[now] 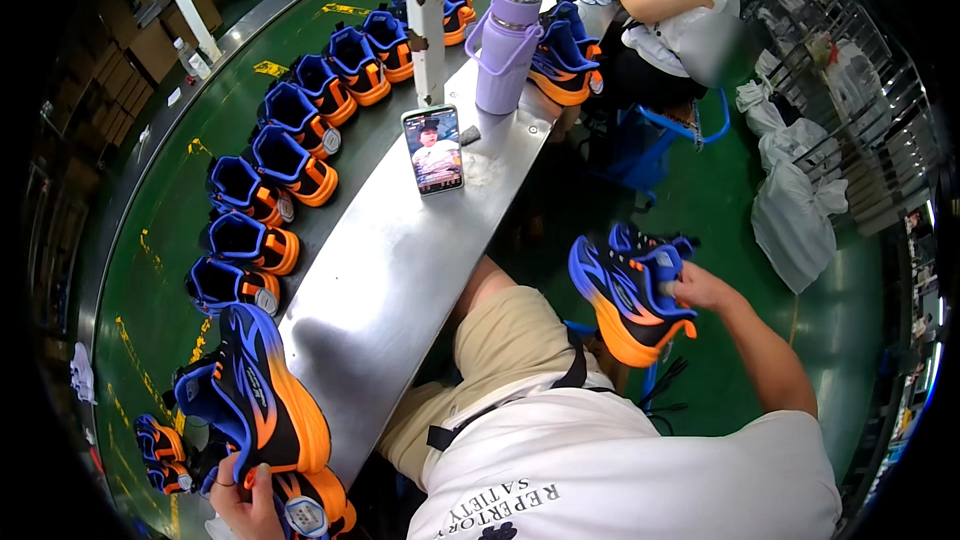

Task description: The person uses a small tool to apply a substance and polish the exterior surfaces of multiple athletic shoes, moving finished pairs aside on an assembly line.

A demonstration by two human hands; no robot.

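Head view, left hand (245, 505): your fingers are curled around the heel end of the near shoe (262, 395), which stands on its side at the near end of the steel bench (400, 260).
Head view, right hand (705, 290): you are clasping the heel of the second shoe (630, 295) out to your right, clear of the bench, above the green floor, sole turned towards you.
Grip advice: hold each shoe by the firm heel and sole edge, not by the soft collar, so that nothing creases.
Placement: the conveyor row (290, 165) runs along the bench's left side, shoes close together with toes pointing the same way; I judge that matching that heading keeps the line even.
Bench hazards: the phone (433, 148) stands propped mid-bench and the lilac bottle (505, 45) beyond it; swing the right-hand shoe in low and short of both.
Neighbour: another person (680, 0) works at the far end; keep your reach on your own stretch.
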